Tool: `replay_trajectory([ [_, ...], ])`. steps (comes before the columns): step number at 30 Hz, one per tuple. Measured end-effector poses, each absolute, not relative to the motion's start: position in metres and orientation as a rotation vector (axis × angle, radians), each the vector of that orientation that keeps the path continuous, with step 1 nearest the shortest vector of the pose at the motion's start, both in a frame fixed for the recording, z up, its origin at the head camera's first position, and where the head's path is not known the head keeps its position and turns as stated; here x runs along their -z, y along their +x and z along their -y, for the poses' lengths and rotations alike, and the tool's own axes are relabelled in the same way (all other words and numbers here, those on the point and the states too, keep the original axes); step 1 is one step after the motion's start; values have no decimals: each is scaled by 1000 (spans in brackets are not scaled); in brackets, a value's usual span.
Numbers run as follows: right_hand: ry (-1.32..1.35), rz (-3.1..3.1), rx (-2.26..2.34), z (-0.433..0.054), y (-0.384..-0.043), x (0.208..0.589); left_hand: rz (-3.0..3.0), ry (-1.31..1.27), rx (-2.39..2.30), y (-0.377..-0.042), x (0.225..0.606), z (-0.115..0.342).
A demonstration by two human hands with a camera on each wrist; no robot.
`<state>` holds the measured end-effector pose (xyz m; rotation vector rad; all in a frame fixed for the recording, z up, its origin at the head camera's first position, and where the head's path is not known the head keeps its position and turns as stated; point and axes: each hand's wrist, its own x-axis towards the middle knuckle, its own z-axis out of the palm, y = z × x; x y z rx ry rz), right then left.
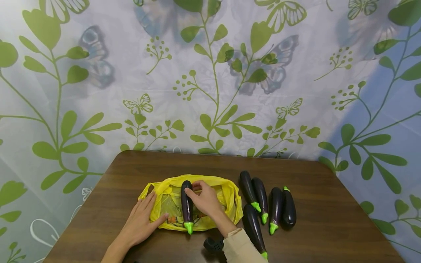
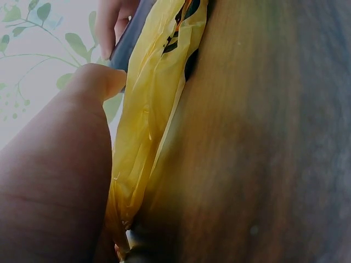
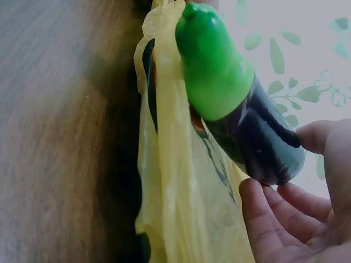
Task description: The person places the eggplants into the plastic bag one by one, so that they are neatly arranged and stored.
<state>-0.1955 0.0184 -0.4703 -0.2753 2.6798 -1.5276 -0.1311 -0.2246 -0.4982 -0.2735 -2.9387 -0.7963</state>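
Note:
My right hand (image 1: 207,199) pinches a dark purple eggplant (image 1: 187,204) near its far end, thumb on one side and fingers on the other. The bright green stem end points toward me. Beneath the eggplant a yellow plastic bag (image 1: 234,199) lies spread on the table with its mouth open. In the right wrist view the eggplant (image 3: 258,137) slants above the rim of the bag (image 3: 170,164). On the bag's left edge rests my left hand (image 1: 141,219), fingers extended and thumb pointing over the bag's near side.
To the right of the bag, several more eggplants (image 1: 277,208) with green stem ends lie on the brown wooden table (image 1: 329,219). A black object (image 1: 213,244) shows beside the right sleeve (image 1: 241,246). Behind the table hangs a leaf-and-butterfly patterned curtain (image 1: 164,109).

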Motion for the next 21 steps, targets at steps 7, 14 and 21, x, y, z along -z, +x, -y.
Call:
replay_trajectory([
  [7, -263, -2664, 1547, -13, -196, 472, 2945, -275, 806, -130, 497, 225],
  [14, -240, -2629, 1596, -6, -200, 477, 2954, -268, 813, -131, 496, 224],
  [21, -201, -2572, 1655, -1, -201, 484, 2964, -261, 830, -131, 497, 225],
])
